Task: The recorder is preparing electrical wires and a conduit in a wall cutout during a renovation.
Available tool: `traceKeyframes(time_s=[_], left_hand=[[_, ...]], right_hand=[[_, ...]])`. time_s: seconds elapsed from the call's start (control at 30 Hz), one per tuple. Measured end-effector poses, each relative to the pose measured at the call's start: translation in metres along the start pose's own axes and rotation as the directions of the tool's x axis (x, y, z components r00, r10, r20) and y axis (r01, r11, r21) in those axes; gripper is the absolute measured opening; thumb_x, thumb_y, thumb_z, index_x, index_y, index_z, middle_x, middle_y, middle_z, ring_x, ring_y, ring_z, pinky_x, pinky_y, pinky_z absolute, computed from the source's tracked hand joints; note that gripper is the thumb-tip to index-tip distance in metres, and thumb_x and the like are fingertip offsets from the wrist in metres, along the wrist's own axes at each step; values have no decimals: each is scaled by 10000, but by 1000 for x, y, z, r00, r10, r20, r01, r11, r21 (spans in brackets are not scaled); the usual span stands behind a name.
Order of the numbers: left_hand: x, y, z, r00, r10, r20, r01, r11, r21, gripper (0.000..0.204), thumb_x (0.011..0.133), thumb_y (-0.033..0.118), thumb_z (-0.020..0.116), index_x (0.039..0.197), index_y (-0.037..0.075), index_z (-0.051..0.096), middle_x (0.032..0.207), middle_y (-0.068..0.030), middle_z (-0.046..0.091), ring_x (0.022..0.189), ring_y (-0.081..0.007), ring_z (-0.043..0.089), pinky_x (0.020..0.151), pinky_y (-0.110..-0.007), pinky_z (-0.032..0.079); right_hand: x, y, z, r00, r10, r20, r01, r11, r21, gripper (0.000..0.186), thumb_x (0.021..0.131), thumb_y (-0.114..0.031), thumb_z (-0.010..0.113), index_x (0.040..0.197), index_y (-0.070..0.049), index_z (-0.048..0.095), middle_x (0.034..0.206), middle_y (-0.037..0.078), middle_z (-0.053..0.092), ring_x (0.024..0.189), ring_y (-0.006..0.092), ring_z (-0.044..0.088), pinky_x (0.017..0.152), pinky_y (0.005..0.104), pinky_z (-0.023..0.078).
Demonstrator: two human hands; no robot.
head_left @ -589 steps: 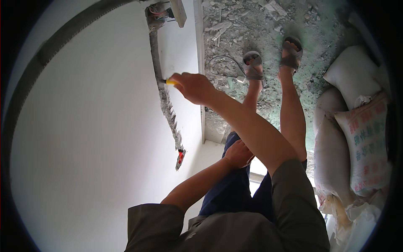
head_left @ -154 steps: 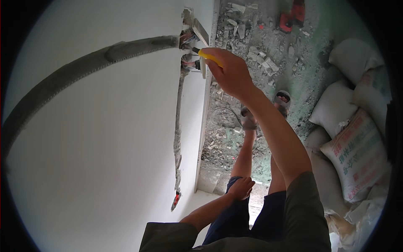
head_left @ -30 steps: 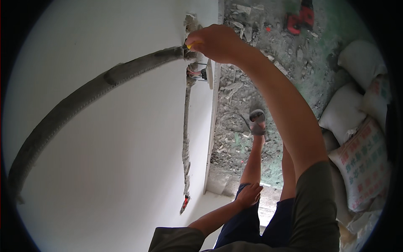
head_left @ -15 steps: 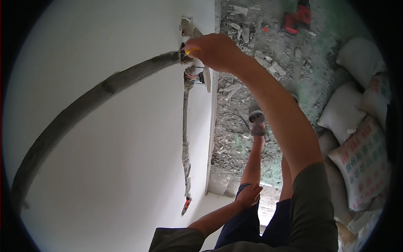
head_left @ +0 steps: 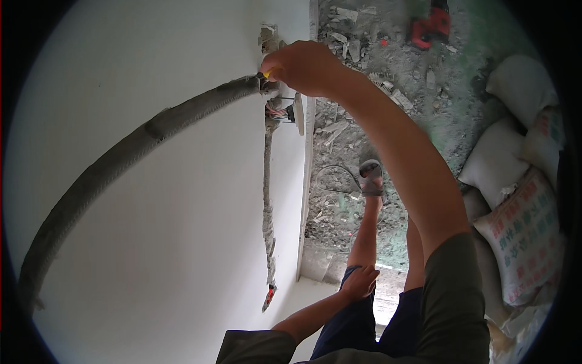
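Up at the wall opening, my right hand [head_left: 306,68] is closed round a small tool with a yellow handle [head_left: 267,74]. Only a bit of the handle shows, so its kind is hidden. The fist sits where a dark, mortar-filled groove [head_left: 160,125] meets the chopped box hole. Just below the fist, a loose white switch or socket plate [head_left: 298,114] hangs out from the wall with several coloured wires [head_left: 280,111] behind it. My left hand [head_left: 361,283] rests on my left knee, fingers bent loosely over it, holding nothing.
A narrow chased channel [head_left: 268,200] runs along the white wall [head_left: 182,230] to a red-and-black object [head_left: 269,298]. Rubble [head_left: 336,130] and a looped cable [head_left: 333,168] cover the floor. A red power tool [head_left: 430,29] lies beyond; filled sacks [head_left: 521,236] are stacked at right.
My right hand has shifted slightly left and up at the wall opening, with the yellow-handled tool still in it. My left hand stays on the knee.
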State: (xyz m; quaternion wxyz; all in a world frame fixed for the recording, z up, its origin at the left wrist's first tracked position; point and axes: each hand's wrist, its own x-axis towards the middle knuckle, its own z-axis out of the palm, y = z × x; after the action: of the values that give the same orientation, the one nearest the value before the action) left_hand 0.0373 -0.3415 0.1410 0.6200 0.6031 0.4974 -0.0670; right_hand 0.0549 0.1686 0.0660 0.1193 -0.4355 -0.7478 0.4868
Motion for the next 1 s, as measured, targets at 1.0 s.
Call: traceKeyframes(time_s=[1.0], left_hand=[[1, 3, 2, 1000, -12, -21, 11, 1000, -17, 259, 818, 43, 631, 1065, 42, 552, 917, -132, 535, 846, -332, 574, 736, -423, 470]], right_hand=[[5, 0, -20, 996, -80, -49, 81, 997, 18, 239, 915, -267, 616, 1123, -182, 696, 1031, 21, 718, 988, 223, 658, 853, 378, 508]])
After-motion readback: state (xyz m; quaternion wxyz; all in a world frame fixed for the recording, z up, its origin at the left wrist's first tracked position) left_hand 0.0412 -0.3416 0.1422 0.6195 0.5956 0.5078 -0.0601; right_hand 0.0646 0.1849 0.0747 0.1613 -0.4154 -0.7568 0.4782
